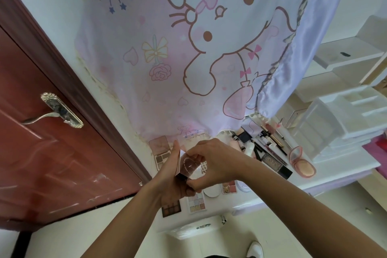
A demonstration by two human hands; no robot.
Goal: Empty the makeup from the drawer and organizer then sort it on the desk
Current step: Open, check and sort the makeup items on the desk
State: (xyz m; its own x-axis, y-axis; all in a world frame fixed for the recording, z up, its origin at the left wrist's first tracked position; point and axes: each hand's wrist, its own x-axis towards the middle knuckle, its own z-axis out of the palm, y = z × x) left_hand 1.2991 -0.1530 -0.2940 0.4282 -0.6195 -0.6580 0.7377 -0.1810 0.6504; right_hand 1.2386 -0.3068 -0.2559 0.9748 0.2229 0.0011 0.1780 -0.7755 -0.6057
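Rose-gold hinged palette with a clear faceted lid (188,166) sits above the white desk (345,163), at 12 o'clock from the open brown eyeshadow palette (171,208). Left hand (171,186) cups its base from below, fingers wrapped along the spine. Right hand (213,162) pinches the lid's near edge, thumb and forefinger closed on it. Looks like it's being opened or checked before sorting. To do it well: keep the left grip firm and lift the lid slowly. Set it beside the pastel palette (196,202), with the other palettes. Tubes and pencils (268,144) lie at 2 o'clock; white organizer (335,123) beyond.
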